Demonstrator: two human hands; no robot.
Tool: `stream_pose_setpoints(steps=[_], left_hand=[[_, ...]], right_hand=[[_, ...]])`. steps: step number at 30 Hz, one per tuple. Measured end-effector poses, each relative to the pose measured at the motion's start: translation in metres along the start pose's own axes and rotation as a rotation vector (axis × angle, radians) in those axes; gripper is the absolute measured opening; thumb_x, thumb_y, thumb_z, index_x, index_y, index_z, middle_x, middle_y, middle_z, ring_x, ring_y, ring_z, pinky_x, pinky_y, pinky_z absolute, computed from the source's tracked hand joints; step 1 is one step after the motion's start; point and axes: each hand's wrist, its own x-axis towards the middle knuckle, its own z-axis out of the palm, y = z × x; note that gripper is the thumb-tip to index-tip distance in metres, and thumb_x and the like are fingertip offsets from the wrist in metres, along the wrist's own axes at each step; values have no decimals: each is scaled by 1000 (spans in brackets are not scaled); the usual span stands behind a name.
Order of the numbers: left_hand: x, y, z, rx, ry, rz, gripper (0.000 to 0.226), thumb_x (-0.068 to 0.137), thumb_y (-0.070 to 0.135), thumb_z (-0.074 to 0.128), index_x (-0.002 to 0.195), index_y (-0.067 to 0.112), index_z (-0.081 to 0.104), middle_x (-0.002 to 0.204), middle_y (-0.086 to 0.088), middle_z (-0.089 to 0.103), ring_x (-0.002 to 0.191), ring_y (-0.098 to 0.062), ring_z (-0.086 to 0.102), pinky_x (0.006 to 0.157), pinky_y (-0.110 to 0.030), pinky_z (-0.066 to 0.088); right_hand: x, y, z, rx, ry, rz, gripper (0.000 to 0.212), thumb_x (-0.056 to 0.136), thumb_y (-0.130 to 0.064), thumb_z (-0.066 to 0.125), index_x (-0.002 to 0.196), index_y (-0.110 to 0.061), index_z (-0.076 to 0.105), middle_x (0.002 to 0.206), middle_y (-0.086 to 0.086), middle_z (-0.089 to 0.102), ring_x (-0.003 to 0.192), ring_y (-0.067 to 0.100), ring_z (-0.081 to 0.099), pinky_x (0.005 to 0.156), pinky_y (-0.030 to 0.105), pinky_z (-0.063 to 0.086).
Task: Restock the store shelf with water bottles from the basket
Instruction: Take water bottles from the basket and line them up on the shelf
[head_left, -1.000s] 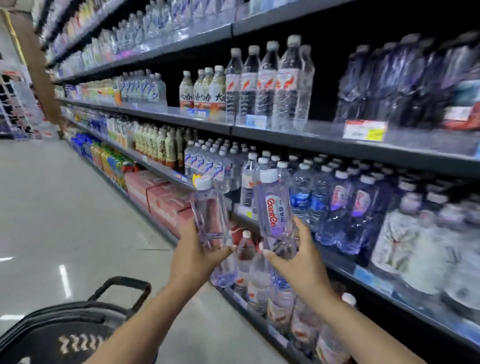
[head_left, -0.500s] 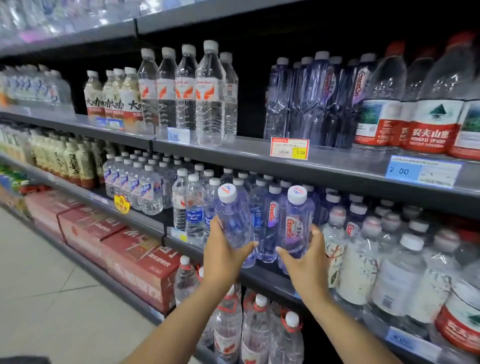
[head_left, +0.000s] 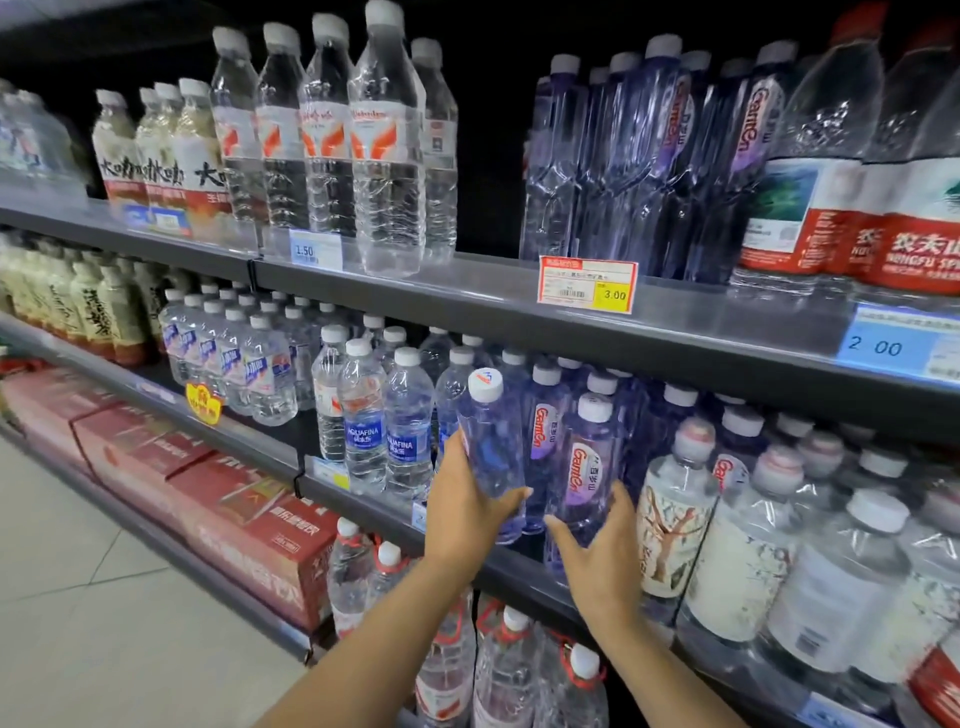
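Up close, the left hand (head_left: 462, 512) is wrapped around the lower body of a purple-tinted water bottle (head_left: 491, 447), thumb across the front and fingers curled behind it; the bottle is tilted, its white cap leaning toward the left, and its base hangs over the front edge of the middle shelf (head_left: 524, 571) rather than standing flat. Just to the right, the right hand (head_left: 602, 556) grips the bottom of a second purple bottle (head_left: 584, 467) — its "Ganten" label faces out, and it looks upright at the shelf front, though whether its base rests on the shelf is hidden by the hand. Both bottles sit in front of a row of the same purple Ganten bottles (head_left: 545, 415) that runs back into the shelf. To the left of these stand Aquafina bottles (head_left: 363, 415) with blue labels, and further left a cluster of small clear bottles (head_left: 249, 364). To the right are squat bottles with white printed labels (head_left: 675, 519). On the shelf above, tall clear bottles (head_left: 384, 140) with orange-marked labels stand over a 1.50 price tag (head_left: 315, 250), and tall purple bottles (head_left: 649, 156) stand behind a red and yellow 3.00 tag (head_left: 587, 285). Below, red cartons (head_left: 249, 525) line the bottom shelf — beside them, large bottles with red neck rings (head_left: 514, 670).
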Motion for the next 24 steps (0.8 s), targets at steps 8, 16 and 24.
stream_pose_setpoints(steps=[8,16,24], left_hand=[[5,-15,16,129,-52,36,66,70,49,78,119,31,39,115,10,60,105,-16,59,80,-43,53],[9,-28,14,66,-141,105,61,80,36,73,129,34,36,122,15,57,109,-10,58,88,-35,50],[14,-30,32,95,-117,116,72,79,44,73,136,22,34,130,5,53,117,-17,54,91,-42,50]], right_hand=[[0,8,4,-77,27,-79,92,82,-37,69,150,-9,14,152,11,33,138,23,36,106,30,36],[-1,9,7,-82,-12,-67,88,87,-37,63,151,-11,7,152,12,33,131,26,45,95,32,45],[9,10,14,-58,9,-30,87,90,-35,61,151,-14,3,152,11,32,132,27,43,96,35,44]])
